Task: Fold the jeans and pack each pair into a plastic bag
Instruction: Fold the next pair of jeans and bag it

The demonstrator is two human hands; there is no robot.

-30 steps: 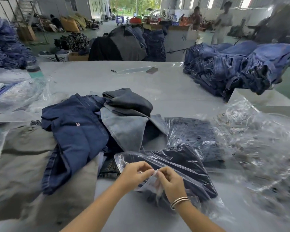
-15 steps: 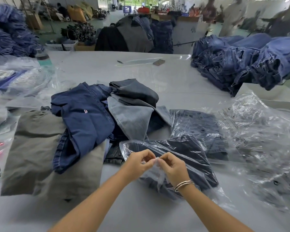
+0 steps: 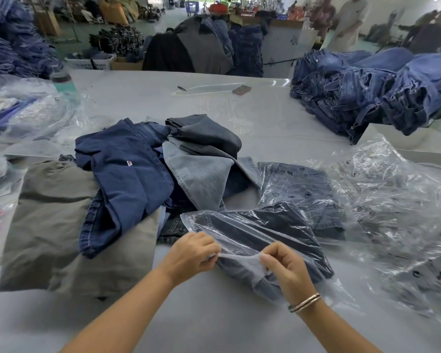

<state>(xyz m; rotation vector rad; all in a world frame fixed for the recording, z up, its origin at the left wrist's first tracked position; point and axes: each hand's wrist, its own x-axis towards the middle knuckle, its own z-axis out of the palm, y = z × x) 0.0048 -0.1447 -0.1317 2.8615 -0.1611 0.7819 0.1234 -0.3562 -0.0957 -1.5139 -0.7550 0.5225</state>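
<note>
A folded pair of dark jeans (image 3: 278, 222) lies inside a clear plastic bag (image 3: 201, 220) on the grey table, just ahead of me. My left hand (image 3: 191, 253) and my right hand (image 3: 288, 268) each pinch the bag's open flap (image 3: 239, 261) at its near end, a short way apart, with the film stretched between them. Another bagged pair of jeans (image 3: 301, 184) lies behind it to the right. Loose jeans sit left of the bag: a dark blue pair (image 3: 127, 179), a light blue pair (image 3: 201, 177) and a grey pair (image 3: 51, 220).
A heap of empty plastic bags (image 3: 397, 205) covers the table's right side. Stacked blue jeans (image 3: 372, 87) fill the far right corner, and more bags (image 3: 28, 115) lie at the left. People stand at the back right. A phone (image 3: 241, 89) lies mid-table.
My hands have moved apart along the bag's flap, pulling the film taut between them. The view has shifted slightly closer.
</note>
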